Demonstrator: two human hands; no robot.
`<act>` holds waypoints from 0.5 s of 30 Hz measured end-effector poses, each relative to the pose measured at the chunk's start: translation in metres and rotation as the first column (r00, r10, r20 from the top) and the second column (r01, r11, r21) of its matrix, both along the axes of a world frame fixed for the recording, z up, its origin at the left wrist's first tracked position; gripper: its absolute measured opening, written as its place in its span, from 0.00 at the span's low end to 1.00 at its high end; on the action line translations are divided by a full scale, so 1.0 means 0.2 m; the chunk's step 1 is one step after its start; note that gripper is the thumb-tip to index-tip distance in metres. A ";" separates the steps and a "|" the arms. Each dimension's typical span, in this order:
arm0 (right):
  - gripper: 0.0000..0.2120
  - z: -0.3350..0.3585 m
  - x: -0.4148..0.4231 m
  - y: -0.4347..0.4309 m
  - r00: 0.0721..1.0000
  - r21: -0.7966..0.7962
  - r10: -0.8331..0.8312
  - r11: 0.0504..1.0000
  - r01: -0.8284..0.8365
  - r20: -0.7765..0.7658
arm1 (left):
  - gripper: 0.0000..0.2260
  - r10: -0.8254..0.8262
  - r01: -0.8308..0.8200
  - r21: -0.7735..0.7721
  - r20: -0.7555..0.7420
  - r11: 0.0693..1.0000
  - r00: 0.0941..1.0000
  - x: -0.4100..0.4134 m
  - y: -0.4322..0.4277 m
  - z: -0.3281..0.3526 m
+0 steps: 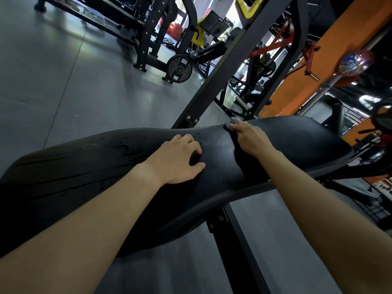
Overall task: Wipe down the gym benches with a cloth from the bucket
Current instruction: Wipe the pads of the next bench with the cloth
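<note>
A black padded gym bench (89, 170) runs across the view, its vinyl cracked and speckled in places. My right hand (252, 137) presses a small grey cloth (232, 122) onto the bench's far edge, near the seam between the two pads; most of the cloth is hidden under my fingers. My left hand (180, 157) rests on the pad to the left of the seam, fingers bent with the tips on the vinyl, holding nothing. No bucket is in view.
A black steel upright (231, 66) rises right behind the bench. Further racks and a weight plate (179, 68) stand on the grey floor (63, 81) beyond. An orange pillar (314, 66) is at the right. The bench's frame leg (237, 251) runs down between my arms.
</note>
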State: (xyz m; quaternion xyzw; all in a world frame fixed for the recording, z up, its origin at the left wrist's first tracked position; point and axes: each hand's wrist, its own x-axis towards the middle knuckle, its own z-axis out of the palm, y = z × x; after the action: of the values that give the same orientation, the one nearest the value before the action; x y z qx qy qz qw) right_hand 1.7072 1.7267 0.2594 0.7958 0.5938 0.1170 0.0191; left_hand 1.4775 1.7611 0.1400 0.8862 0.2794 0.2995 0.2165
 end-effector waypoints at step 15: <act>0.23 -0.10 -0.07 0.01 0.987 -0.136 0.160 0.977 -0.162 -0.020 | 0.21 0.003 -0.005 0.069 0.027 0.998 1.000 0.03 0.03 0.00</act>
State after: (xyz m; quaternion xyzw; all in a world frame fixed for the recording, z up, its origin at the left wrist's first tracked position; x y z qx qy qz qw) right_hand 1.6937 1.7293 0.2400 0.7424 0.6630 0.0736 0.0617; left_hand 1.4837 1.7680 0.1402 0.8884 0.2676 0.3214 0.1891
